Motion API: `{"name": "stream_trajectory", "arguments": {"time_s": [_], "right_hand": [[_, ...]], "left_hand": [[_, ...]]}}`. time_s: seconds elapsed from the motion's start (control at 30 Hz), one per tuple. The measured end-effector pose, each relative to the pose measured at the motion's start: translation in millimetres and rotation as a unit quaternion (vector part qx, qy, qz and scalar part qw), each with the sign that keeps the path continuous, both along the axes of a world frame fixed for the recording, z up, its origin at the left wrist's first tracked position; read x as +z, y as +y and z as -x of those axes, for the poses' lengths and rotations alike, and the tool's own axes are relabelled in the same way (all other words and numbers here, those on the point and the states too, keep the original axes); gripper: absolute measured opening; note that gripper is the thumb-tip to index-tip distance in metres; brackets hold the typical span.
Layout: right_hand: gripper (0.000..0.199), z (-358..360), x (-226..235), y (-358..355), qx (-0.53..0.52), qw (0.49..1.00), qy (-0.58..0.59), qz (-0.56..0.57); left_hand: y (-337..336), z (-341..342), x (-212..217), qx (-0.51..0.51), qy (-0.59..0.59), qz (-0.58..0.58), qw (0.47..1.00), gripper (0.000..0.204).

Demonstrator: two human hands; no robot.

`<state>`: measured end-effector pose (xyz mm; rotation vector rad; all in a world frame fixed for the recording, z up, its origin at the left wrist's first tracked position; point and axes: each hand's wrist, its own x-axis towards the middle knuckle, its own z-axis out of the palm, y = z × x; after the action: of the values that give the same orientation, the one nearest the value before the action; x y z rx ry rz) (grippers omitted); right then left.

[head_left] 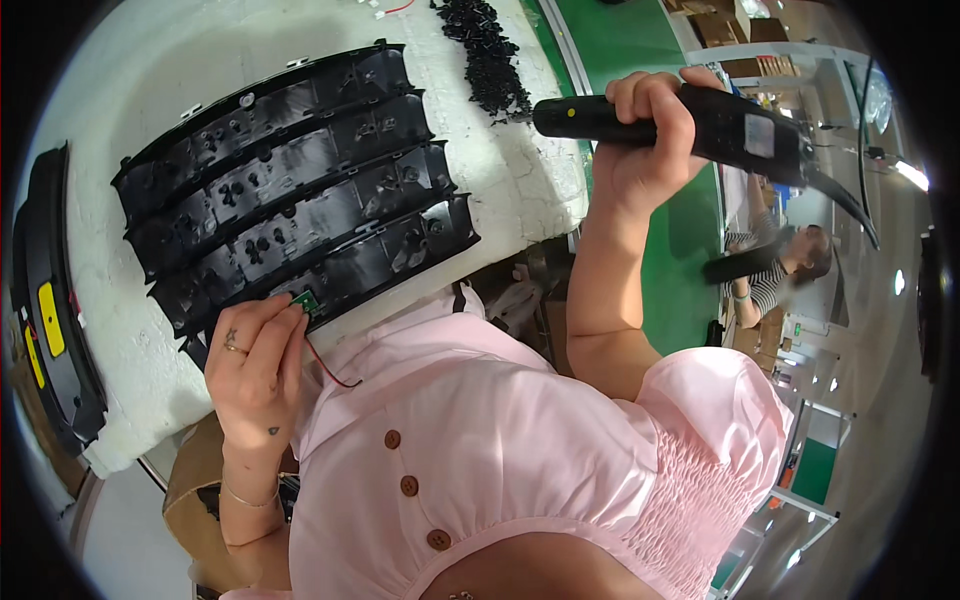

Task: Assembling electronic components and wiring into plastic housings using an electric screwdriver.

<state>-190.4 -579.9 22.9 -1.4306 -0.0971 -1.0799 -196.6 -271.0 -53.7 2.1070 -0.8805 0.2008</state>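
Observation:
My left hand (258,365) pinches a small green circuit board (306,301) at the near edge of the closest black plastic panel (400,255). A red wire (328,368) trails from the board toward my clothing. Several of these long, curved black panels lie side by side, their ribbed inner faces up. Raised at the right, my right hand (650,135) is wrapped around a black electric screwdriver (740,130) with a cord at its rear. The tool's narrower front end points left, over the table edge and apart from the panels. Its bit cannot be made out.
A heap of small black screws (485,60) lies on the white foam work surface (520,190) beyond the panels. At the far left stand black curved parts with yellow labels (50,318). A cardboard box (190,490) sits below. Another person (770,275) works at the right.

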Motion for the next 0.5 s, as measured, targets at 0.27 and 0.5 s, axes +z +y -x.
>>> {"name": "stream_trajectory", "arguments": {"time_s": [0.27,0.5], "right_hand": [[0.027,-10.6,-26.0,-15.0,-0.004,0.999,0.015,-0.048],[0.027,-12.2,-26.2,-17.1,-0.006,0.999,0.022,-0.041]], "left_hand": [[5.3,-0.8,14.7,0.01,0.055,-0.061,0.997,0.019],[2.7,-16.3,25.6,0.005,0.043,-0.069,0.997,0.02]]}}
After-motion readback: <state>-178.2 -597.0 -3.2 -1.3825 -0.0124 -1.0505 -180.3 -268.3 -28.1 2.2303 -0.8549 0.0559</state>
